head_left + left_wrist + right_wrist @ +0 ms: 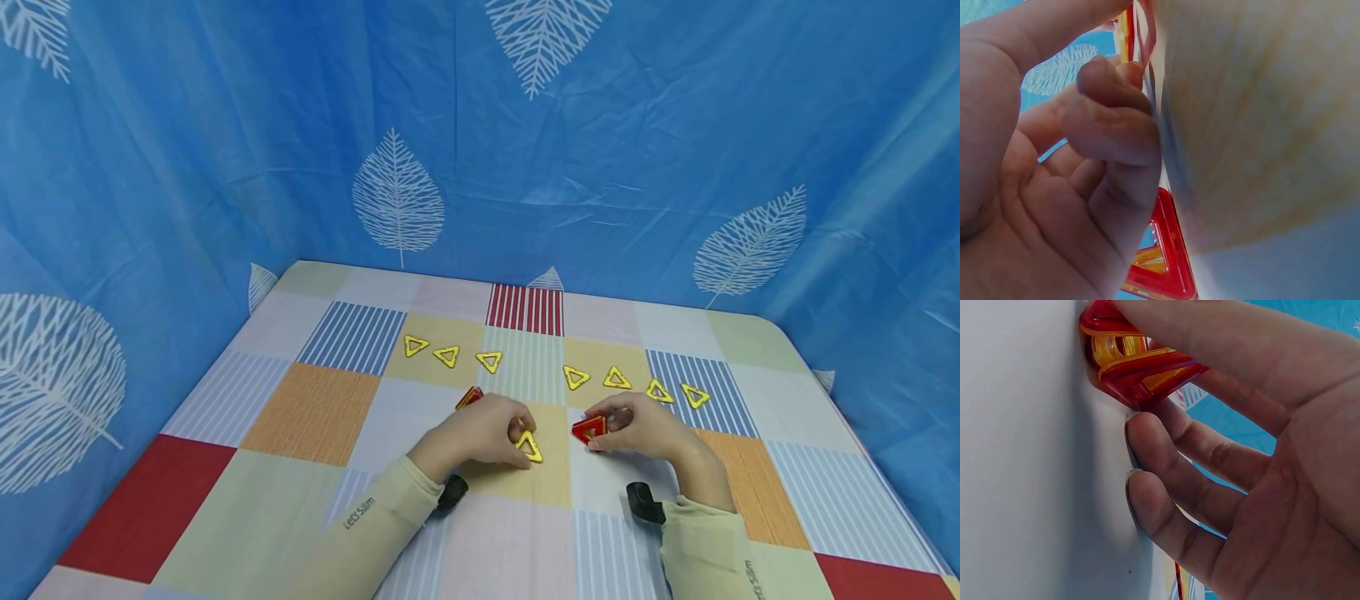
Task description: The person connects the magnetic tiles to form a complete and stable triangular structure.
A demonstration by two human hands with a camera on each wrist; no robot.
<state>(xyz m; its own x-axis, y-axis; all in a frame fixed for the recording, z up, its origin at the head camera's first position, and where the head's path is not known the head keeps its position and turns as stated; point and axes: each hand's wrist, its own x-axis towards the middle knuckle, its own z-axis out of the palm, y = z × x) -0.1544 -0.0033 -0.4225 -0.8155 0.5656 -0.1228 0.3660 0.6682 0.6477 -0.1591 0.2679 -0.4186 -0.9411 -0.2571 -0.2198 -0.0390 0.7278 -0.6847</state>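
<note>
My left hand (pixel 491 429) is low over the cloth, thumb and forefinger pinching a yellow triangular frame tile (pixel 536 447). Just behind that hand lie red and orange triangle tiles (pixel 469 397), partly covered by it; in the left wrist view a red triangle tile (pixel 1180 262) shows past the curled fingers. My right hand (pixel 648 427) grips a small stack of red and orange triangle tiles (pixel 1141 381) between thumb and fingers, close to the surface. Its other fingertips rest near or on the cloth. The left wrist view barely shows the yellow tile's place.
Farther back, three yellow triangle tiles (pixel 489 367) lie in a loose row at left, and several more yellow triangle tiles (pixel 617 385) lie at right. A patchwork-patterned cloth (pixel 300 417) covers the table. Blue leaf-print curtains (pixel 600 167) enclose its back and sides.
</note>
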